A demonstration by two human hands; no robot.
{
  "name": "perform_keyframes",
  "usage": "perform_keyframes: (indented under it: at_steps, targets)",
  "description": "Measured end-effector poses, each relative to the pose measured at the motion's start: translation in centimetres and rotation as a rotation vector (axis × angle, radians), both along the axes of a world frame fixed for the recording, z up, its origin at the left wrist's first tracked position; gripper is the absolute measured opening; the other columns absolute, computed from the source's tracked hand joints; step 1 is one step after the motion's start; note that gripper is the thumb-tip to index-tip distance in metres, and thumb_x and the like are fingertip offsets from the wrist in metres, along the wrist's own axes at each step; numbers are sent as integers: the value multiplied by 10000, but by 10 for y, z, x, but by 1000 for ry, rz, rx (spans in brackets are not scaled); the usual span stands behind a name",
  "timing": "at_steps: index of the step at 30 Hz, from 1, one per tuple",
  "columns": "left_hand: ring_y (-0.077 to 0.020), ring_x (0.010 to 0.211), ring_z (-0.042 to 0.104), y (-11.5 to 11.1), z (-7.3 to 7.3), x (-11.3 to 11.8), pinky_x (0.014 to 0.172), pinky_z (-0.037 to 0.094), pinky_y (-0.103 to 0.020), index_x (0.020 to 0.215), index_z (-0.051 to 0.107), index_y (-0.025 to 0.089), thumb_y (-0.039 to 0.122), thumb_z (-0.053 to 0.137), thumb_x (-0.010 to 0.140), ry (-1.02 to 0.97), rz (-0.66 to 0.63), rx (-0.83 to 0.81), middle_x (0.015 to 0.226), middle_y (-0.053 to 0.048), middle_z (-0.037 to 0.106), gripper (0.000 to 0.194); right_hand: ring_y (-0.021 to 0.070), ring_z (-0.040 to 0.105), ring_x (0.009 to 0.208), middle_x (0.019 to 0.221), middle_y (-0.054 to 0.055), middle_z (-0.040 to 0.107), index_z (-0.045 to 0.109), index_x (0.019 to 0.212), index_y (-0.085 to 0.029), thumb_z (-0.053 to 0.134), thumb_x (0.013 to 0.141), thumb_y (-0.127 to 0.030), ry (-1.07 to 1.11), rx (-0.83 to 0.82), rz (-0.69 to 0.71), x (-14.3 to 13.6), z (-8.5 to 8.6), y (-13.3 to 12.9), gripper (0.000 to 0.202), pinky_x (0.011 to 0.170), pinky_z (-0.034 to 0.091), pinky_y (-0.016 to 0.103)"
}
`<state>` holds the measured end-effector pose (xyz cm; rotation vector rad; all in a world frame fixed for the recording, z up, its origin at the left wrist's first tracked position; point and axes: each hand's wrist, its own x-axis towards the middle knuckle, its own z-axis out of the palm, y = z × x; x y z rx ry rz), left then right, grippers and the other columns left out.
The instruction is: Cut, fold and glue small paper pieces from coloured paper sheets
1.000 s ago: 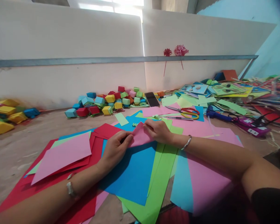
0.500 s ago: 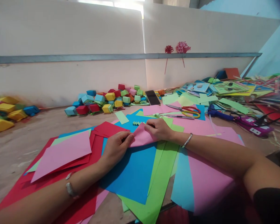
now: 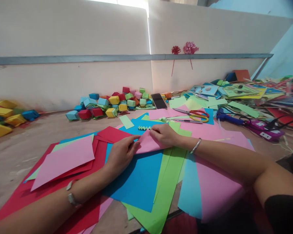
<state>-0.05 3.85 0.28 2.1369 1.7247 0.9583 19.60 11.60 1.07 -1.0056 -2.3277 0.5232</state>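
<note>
A folded sheet of pink paper (image 3: 150,144) is held between my two hands, just above a blue sheet (image 3: 134,182). My left hand (image 3: 122,152) pinches its left edge between thumb and fingers. At the upper right edge, my right hand (image 3: 164,135) is closed on the same paper, its fingertips partly hidden. Right behind the pink paper lies a small green zigzag-folded strip (image 3: 144,128). Green sheets (image 3: 172,175) stick out from under the blue one. To the left, a loose pink sheet (image 3: 65,159) rests on red sheets (image 3: 92,195).
Scissors (image 3: 195,114) with red and yellow handles lie behind my right hand. A purple glue gun (image 3: 261,128) sits at the right. Small coloured paper boxes (image 3: 102,104) and a phone (image 3: 159,101) are along the wall. Craft papers pile up (image 3: 241,91) at the far right.
The whole view has shifted slightly. My left fingers have straightened a little along the pink paper's edge, while my right hand keeps its grip.
</note>
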Motion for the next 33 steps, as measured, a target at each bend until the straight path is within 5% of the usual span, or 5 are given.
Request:
perform_keyframes:
  at_steps: [8,15,20,25,33]
  targets:
    - [-170,578,566,-1,-4,1,567,354,-257,991,605,216,387,465,888,156,30,-55,640,29,602,243,127,456,636,746,35,638,624,743,-158,497,972,-330,-225,183,-32,-3,-15,0,313,582,211,283]
    - [-237,875,653,-5,1,4,620,384,-282,1006,621,208,318,430,961,539,2,-167,991,-77,669,225,156,506,685,747,62,650,642,730,-151,544,960,-302,-334,311,16,-7,-16,0,293,588,200,299]
    - [-230,815,617,-9,4,7,593,384,-291,1010,646,190,310,383,989,711,20,-128,1032,-103,614,290,178,523,734,788,80,655,651,763,-145,508,981,-291,-384,355,32,-9,-12,-3,299,591,194,312]
    - [-235,897,550,-5,0,2,770,440,-345,1085,698,239,200,396,975,685,-229,120,1009,-91,617,323,169,503,761,845,80,649,644,810,-139,500,975,-243,-370,271,39,-8,-9,-4,242,606,237,286]
    - [-184,821,555,1,-4,-5,706,438,-298,1143,725,263,282,324,1029,506,-571,191,905,-67,630,416,122,423,689,780,21,571,583,755,-148,582,925,-232,-206,118,45,-6,-13,1,190,591,234,252]
